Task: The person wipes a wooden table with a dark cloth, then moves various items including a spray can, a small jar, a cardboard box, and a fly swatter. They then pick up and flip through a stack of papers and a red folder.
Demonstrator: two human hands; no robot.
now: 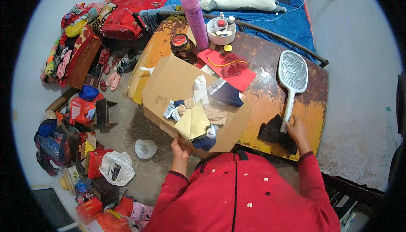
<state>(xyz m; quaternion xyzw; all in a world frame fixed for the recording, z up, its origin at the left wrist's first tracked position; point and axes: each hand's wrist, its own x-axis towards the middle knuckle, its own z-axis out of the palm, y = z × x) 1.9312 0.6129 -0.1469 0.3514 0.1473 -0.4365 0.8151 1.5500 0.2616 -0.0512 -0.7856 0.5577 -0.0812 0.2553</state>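
My left hand (181,148) grips the near edge of a flattened cardboard box (165,82), just below a folded yellowish card (192,122); the card hides part of that grip. Under and around the card lie a white sock (200,89), a navy sock with a white cuff (226,94), beige socks (215,114) and another navy piece (204,143). My right hand (298,132) is closed around the handle end of a white electric fly swatter (293,73). The swatter rests on the worn wooden table (257,117), its handle over a black cloth (272,130).
Behind the cardboard stand a dark jar (184,49), a purple spray can (195,22) and a round white organizer (221,33). A red paper sheet (234,76) lies beside them. A metal bed rail (260,30) borders the table's far side. Bags and boxes (98,162) crowd the floor at left.
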